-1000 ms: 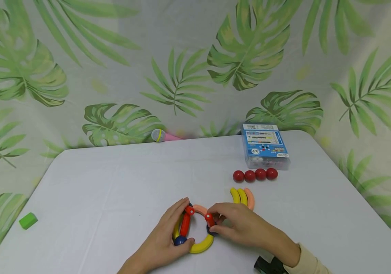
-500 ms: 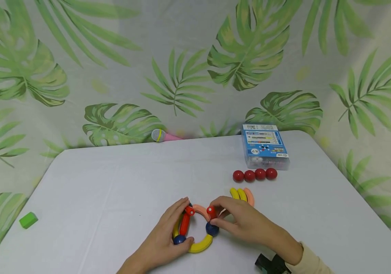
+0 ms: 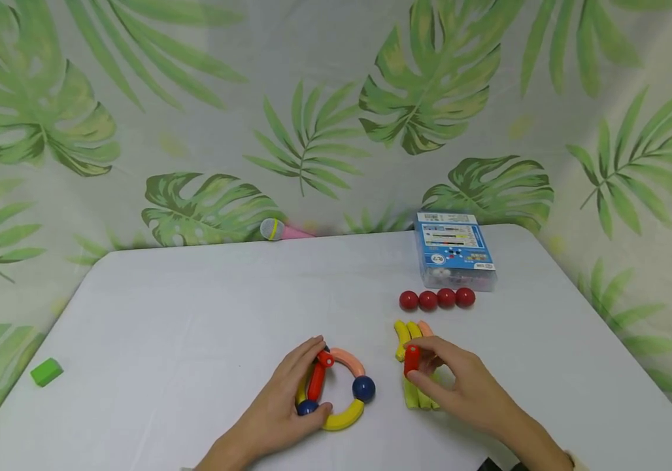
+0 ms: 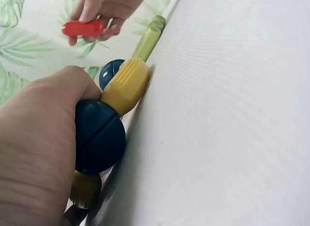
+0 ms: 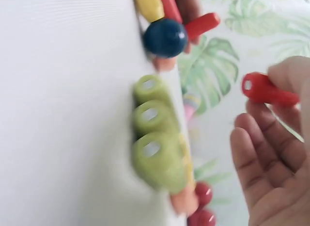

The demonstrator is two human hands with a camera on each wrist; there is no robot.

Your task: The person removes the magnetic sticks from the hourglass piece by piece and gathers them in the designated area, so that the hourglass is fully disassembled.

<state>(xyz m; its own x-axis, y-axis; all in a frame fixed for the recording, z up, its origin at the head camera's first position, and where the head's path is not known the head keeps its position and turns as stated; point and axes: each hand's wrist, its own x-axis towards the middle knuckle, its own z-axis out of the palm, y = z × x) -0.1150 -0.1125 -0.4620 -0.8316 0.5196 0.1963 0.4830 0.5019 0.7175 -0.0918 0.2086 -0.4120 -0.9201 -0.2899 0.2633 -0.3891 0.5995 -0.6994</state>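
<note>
A ring of toy pieces (image 3: 342, 392) lies on the white table (image 3: 195, 314). It is made of a yellow arc (image 4: 125, 85), an orange arc, a red stick (image 3: 316, 381) and two blue balls (image 3: 363, 388). My left hand (image 3: 312, 383) grips its left side, thumb on the near blue ball (image 4: 99, 136). My right hand (image 3: 415, 363) pinches a short red stick (image 3: 411, 360) (image 5: 269, 90) (image 4: 82, 28), held just above three green sticks (image 5: 152, 138) to the right of the ring.
Yellow and orange arcs (image 3: 402, 335) lie beyond the right hand, then a row of red balls (image 3: 436, 299) and a blue box (image 3: 453, 252). A toy microphone (image 3: 280, 231) lies at the far edge. A green block (image 3: 46, 371) sits beyond the table's left edge.
My right hand pulled the short red stick off the ring's right side and carried it rightward over the green sticks. The left hand kept its hold on the ring.
</note>
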